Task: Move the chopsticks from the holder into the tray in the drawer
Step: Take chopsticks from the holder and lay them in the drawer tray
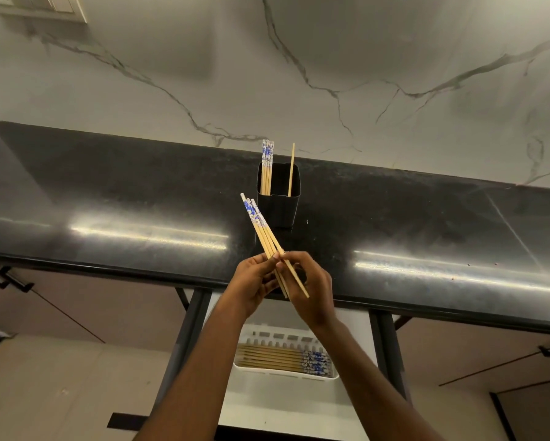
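A black square holder (279, 202) stands on the dark countertop (108, 198). Several blue-patterned bamboo chopsticks (267, 167) lean in its left corner, and one plain stick (291, 170) stands at its right. My left hand (251, 283) and my right hand (308, 291) meet over the counter's front edge, both gripping a small bundle of chopsticks (261, 227) whose blue ends point up and left. Below, in the open drawer, a white tray (286, 375) holds several chopsticks (286, 359) lying flat with blue ends to the right.
A marble-look wall (299, 74) rises behind the counter, with a switch plate (41, 7) at top left. Cabinet fronts with dark handles (14, 281) flank the drawer (283, 405), whose white floor extends toward me.
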